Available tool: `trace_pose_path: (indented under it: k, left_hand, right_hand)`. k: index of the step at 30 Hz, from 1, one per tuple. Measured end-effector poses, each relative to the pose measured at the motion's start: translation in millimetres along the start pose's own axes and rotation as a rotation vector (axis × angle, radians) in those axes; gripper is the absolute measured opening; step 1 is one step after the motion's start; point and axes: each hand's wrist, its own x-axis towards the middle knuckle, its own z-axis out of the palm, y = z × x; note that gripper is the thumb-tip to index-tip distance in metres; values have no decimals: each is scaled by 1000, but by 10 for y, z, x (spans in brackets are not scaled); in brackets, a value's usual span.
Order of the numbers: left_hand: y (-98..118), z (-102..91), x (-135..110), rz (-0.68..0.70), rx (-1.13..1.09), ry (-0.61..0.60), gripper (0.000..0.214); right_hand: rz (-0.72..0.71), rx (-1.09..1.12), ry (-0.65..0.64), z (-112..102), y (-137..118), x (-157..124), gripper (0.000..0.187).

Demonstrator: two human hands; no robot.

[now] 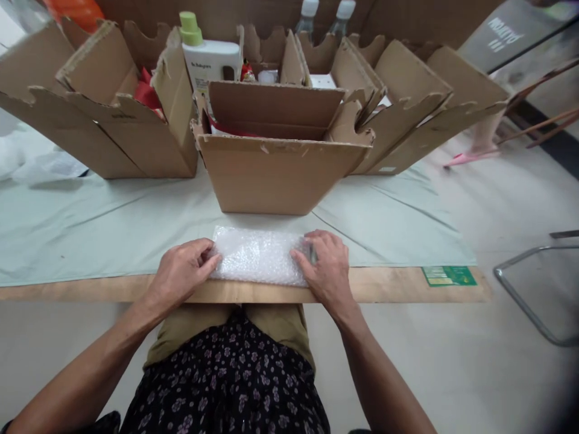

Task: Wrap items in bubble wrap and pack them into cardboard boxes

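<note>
A bundle wrapped in clear bubble wrap (259, 256) lies on the pale green cloth (90, 229) at the table's near edge. My left hand (183, 271) grips its left end with curled fingers. At the right end, my right hand (323, 265) is closed over the wrap. What is inside the wrap is hidden. Just behind the bundle stands an open cardboard box (275, 175) with its flaps up.
More open cardboard boxes stand at the left (113, 132) and right (407, 108). A white bottle with a green cap (208, 57) rises behind them. A green card (449, 276) lies on the wooden table edge. A metal chair frame (534, 289) is at the right, and a person's foot in a pink shoe (470, 157) is on the floor beyond.
</note>
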Motion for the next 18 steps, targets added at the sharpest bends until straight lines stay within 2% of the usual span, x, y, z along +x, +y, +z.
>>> trace_pose_path:
  k: [2,4,6,9,12,15,17,18]
  left_hand:
    - [-17,-5,43,-43,75,-13,20]
    - [-34,-17,78,-85,126,-26,31]
    - [-42,-25,106,-106,153,-50,31]
    - [-22,-21,126,-75,130,-82,23]
    - [12,-53,102,-38,13,-60,22]
    - [-4,-191,58,-91,-168,-53,18]
    - [-49,-321,51,-102,-252,-63,24]
    - [-75,-380,63,-87,-262,-65,29]
  right_hand:
    - [12,-41,-34,38,48,22,36]
    - [26,-54,-86,52,89,48,44]
    - [22,-20,-143,46,110,89,38]
    - [12,122,-211,-3,78,151,18]
    - [130,334,-213,-117,-44,132,10]
    - [294,604,-207,-270,-230,-7,35]
    - [330,744,-230,-346,-363,-146,53]
    - [328,778,-251,-365,-427,-224,55]
